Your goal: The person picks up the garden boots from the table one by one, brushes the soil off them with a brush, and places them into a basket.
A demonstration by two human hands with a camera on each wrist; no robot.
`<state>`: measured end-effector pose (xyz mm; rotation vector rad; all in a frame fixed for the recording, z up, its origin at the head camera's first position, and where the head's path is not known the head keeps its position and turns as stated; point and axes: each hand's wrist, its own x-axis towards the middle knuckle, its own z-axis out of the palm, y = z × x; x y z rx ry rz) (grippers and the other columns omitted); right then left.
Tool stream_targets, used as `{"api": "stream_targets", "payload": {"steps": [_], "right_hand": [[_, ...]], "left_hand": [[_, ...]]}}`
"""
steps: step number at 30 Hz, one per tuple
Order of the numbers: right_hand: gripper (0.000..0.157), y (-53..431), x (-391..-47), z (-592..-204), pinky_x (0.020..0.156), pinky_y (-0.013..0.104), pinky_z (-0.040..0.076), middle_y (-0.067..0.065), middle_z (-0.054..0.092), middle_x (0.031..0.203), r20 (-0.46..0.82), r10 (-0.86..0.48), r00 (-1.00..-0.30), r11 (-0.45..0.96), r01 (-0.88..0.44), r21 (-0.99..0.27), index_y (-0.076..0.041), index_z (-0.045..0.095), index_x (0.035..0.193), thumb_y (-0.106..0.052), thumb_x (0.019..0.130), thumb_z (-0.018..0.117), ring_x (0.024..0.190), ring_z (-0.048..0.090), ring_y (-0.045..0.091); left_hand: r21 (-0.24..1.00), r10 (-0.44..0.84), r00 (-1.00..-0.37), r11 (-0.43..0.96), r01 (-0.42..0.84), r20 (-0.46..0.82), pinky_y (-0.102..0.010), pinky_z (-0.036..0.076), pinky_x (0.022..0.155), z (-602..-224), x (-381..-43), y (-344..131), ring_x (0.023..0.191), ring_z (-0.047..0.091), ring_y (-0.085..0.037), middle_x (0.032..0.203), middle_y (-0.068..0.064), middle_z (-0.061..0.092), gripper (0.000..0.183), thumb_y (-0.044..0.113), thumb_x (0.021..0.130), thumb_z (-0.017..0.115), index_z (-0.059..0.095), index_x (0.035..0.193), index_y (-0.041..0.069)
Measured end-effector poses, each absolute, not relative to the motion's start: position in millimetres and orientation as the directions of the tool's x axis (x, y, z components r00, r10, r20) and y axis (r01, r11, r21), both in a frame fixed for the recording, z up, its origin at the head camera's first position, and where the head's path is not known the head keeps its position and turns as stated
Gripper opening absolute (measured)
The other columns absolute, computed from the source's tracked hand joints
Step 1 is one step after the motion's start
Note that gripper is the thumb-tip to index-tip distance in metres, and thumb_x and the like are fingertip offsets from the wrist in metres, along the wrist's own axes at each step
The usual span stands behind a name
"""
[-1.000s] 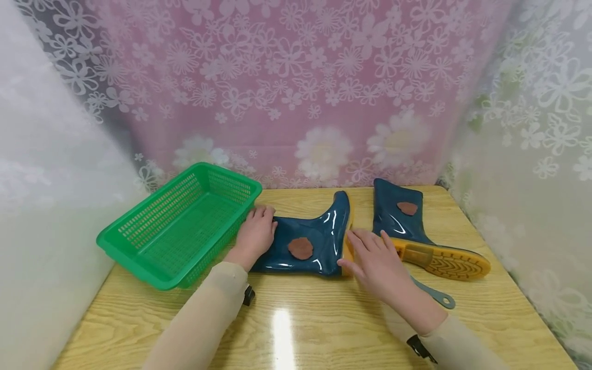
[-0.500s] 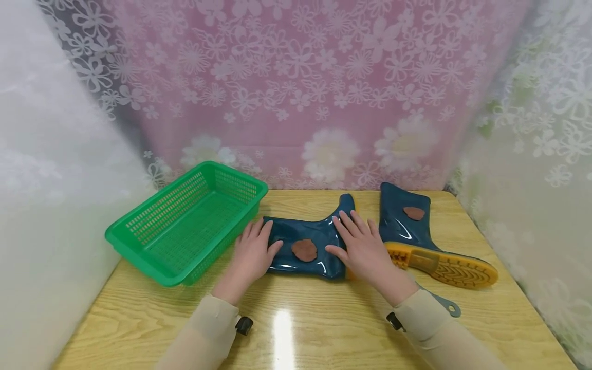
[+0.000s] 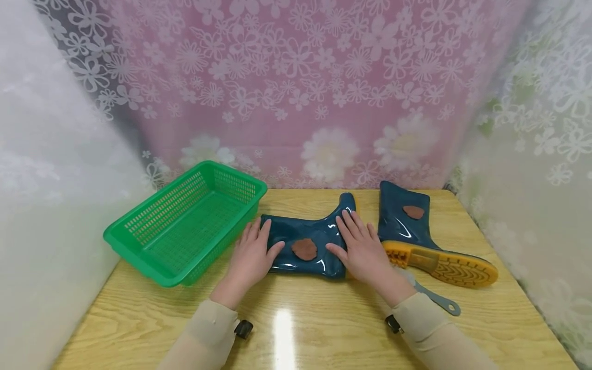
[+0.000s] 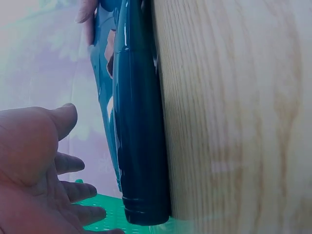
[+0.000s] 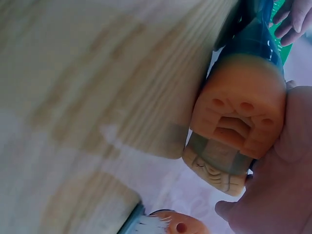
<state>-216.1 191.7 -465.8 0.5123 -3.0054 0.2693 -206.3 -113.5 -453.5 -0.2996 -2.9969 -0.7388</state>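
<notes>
A dark blue rubber boot (image 3: 319, 226) with a yellow sole lies on its side, its shaft pointing left. On the shaft is a brown patch (image 3: 304, 250). Over the open end of the shaft my left hand (image 3: 250, 257) is spread, its fingers extended; the left wrist view has this hand (image 4: 39, 165) apart from the boot (image 4: 139, 122). My right hand (image 3: 365, 252) lies with extended fingers over the ankle and heel. In the right wrist view it meets the side of the yellow heel (image 5: 239, 107). Neither hand grips anything.
At left stands a green plastic basket (image 3: 115, 234). A second blue boot (image 3: 400, 226) with a brown patch (image 3: 413, 212) lies at right, sole facing forward. Before it is a brush with a grey handle (image 3: 439, 299); its white bristles (image 5: 153, 224) show in the right wrist view.
Over the first half second, both hands shifted onto the top of the boot: the left from the shaft's far edge, the right from beside the sole. Since then, they have barely moved.
</notes>
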Motion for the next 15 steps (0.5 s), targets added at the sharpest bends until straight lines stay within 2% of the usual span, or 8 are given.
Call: {"api": "stream_targets", "payload": {"steps": [3, 8, 15], "right_hand": [[0.09, 193.8, -216.0, -464.8, 0.132, 0.067, 0.011, 0.014, 0.011, 0.184, 0.115, -0.301, -0.947, 0.928, -0.318, -0.191, -0.009, 0.021, 0.177, -0.069, 0.113, 0.04, 0.17, 0.002, 0.036], [0.092, 197.5, -217.0, -465.8, 0.132, 0.067, 0.012, 0.018, 0.011, 0.184, 0.127, -0.283, -0.951, 0.921, -0.306, -0.24, -0.007, 0.02, 0.177, -0.071, 0.113, 0.035, 0.17, 0.003, 0.039], [0.094, 205.8, -216.6, -469.1, 0.132, 0.067, 0.008, 0.016, 0.004, 0.185, 0.082, -0.265, -0.961, 0.926, -0.277, -0.257, -0.008, 0.014, 0.178, -0.073, 0.113, 0.032, 0.17, -0.002, 0.039]], "left_hand": [[0.465, 0.177, -0.979, 0.862, 0.204, 0.1, -0.075, 0.029, 0.124, -453.2, -207.7, -111.9, 0.166, 0.017, -0.049, 0.18, -0.024, 0.02, 0.08, 0.051, 0.115, 0.058, 0.029, 0.176, 0.009], [0.487, 0.156, -0.979, 0.85, 0.202, 0.135, -0.074, 0.029, 0.124, -454.1, -211.0, -110.5, 0.166, 0.016, -0.049, 0.182, -0.024, 0.016, 0.081, 0.05, 0.115, 0.058, 0.024, 0.178, 0.011], [0.534, 0.181, -0.976, 0.817, 0.219, 0.123, -0.072, 0.028, 0.125, -457.7, -216.5, -104.1, 0.165, 0.017, -0.051, 0.18, -0.027, 0.018, 0.081, 0.05, 0.116, 0.056, 0.023, 0.178, 0.011]]}}
